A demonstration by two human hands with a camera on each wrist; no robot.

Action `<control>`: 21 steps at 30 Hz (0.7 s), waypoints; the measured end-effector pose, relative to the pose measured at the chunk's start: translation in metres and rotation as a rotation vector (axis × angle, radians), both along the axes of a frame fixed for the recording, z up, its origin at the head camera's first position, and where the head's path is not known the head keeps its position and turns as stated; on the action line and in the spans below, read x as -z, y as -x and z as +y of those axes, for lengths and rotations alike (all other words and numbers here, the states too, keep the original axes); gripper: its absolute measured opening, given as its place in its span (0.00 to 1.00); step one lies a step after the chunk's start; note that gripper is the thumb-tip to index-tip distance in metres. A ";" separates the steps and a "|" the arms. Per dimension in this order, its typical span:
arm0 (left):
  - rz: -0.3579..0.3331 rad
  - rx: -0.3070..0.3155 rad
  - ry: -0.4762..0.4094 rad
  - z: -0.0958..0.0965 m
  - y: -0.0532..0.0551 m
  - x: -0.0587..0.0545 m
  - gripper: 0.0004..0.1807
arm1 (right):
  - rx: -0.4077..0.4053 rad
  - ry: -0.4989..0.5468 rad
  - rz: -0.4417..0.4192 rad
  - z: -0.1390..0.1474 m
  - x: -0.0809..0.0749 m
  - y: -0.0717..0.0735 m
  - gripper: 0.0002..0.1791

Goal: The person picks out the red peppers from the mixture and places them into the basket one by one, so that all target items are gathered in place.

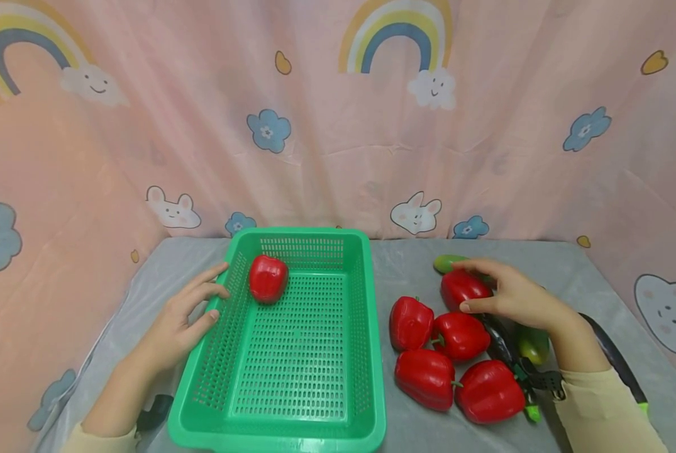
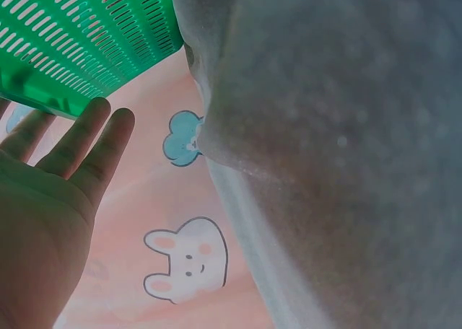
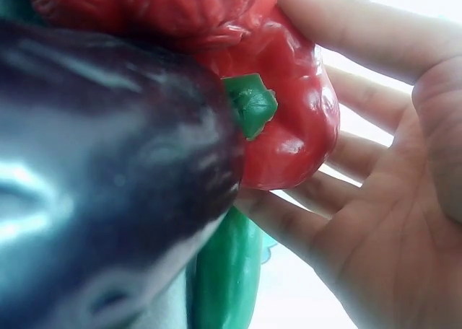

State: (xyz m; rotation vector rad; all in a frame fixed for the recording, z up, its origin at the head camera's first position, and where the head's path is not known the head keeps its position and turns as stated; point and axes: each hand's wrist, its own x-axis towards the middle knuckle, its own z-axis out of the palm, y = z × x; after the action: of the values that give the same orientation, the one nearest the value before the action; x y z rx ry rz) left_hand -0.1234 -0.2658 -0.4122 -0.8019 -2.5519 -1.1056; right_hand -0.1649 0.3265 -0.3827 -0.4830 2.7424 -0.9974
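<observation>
My right hand holds a red bell pepper, its thumb on the near side and its fingers on the far side. The right wrist view shows this pepper's green stem, with a dark eggplant close in front. Below the pepper there, a green cucumber shows. At the left rim of a green plastic basket, my left hand rests with its fingers extended. One red bell pepper lies inside the basket, near its back left corner.
Several red bell peppers lie grouped right of the basket. Beside them are an eggplant, a green vegetable partly behind the right wrist, and another long dark eggplant. A patterned pink curtain hangs behind the grey-covered table.
</observation>
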 end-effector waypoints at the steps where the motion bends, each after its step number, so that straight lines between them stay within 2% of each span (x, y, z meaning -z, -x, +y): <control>1: 0.000 0.001 0.000 0.000 0.000 0.000 0.13 | 0.002 0.000 0.003 0.000 0.000 0.000 0.43; 21: -0.010 0.009 -0.012 0.000 0.001 0.000 0.14 | 0.037 0.025 0.046 0.002 -0.002 0.000 0.42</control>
State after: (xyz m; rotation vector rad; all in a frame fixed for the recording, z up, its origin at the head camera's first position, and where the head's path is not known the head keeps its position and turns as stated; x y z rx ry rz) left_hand -0.1241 -0.2656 -0.4124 -0.8077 -2.5495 -1.1292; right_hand -0.1654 0.3289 -0.3806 -0.4660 2.7925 -1.0432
